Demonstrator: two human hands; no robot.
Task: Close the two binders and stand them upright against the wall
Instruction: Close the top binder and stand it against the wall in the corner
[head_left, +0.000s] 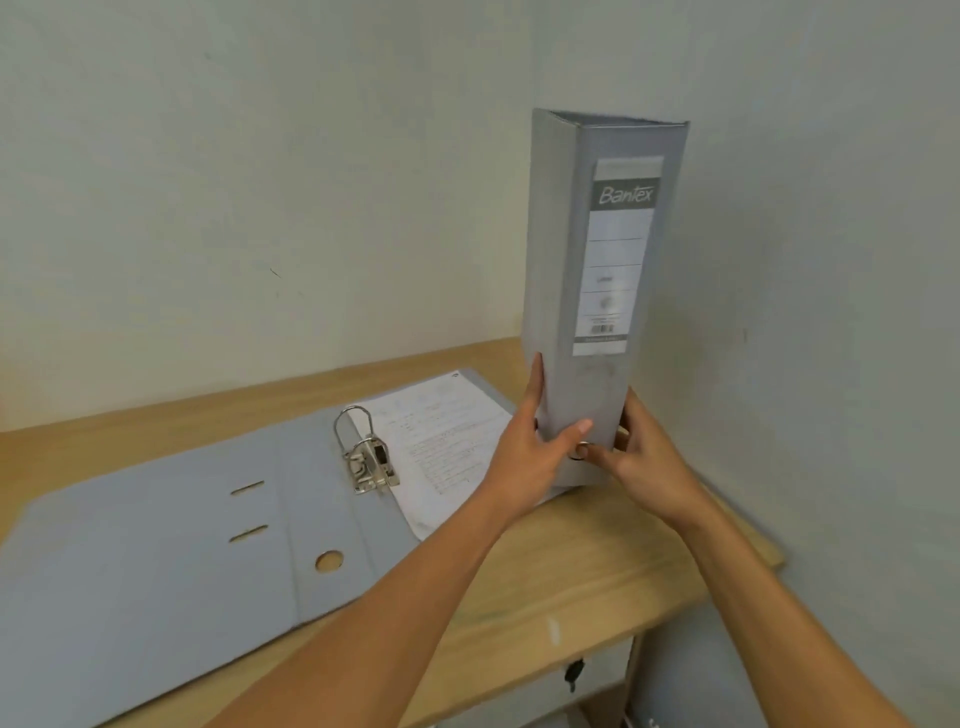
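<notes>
A grey binder is closed and stands tall near the corner of the wall, its spine with the label facing the camera. Both arms reach out from below, a little bent, and meet at the bottom of this binder. The left hand wraps around its left side — thumb across the spine, fingers up the cover. The right hand grips the right side, with a fingertip at the round hole low on the spine. The binder's bottom sits at the wooden worktop; I cannot tell if it touches.

Left of this binder, a second binder lies flat and wide open, with its metal rings up and paper sheets beside them.
</notes>
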